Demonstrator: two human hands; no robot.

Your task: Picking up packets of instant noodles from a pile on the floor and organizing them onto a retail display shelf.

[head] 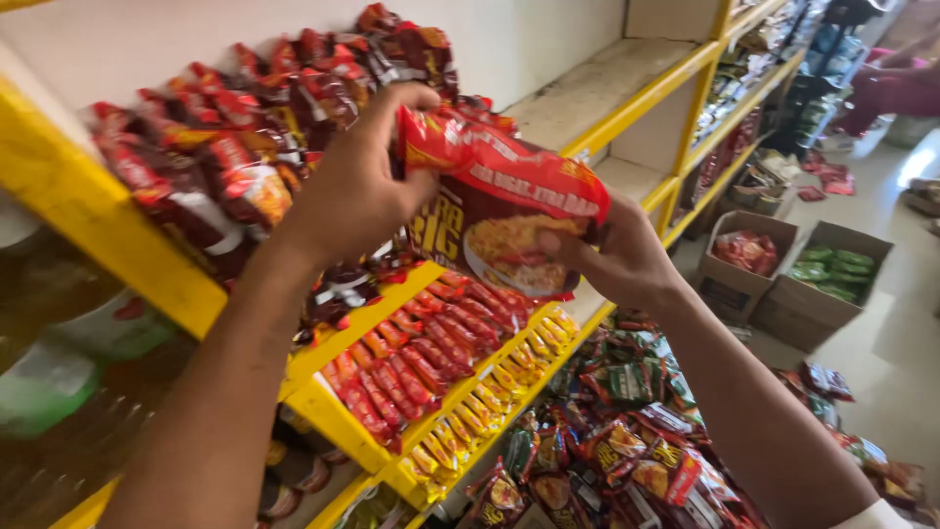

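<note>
Both my hands hold one red snack packet point(504, 211) with a picture of noodles on it, up against the yellow shelf point(103, 235). My left hand point(357, 186) grips its top left corner, thumb on the front. My right hand point(622, 260) pinches its lower right edge. Behind the packet, a stack of similar red and dark packets point(225, 157) lies on the same shelf. The right half of that shelf board point(587, 88) is bare.
Lower shelves hold rows of small red packets point(411, 367) and yellow packets point(490, 402). More packets point(627, 441) are heaped at floor level. Two open cardboard boxes point(744, 260) point(822, 279) stand on the floor to the right. Bottles point(59, 333) stand at the left.
</note>
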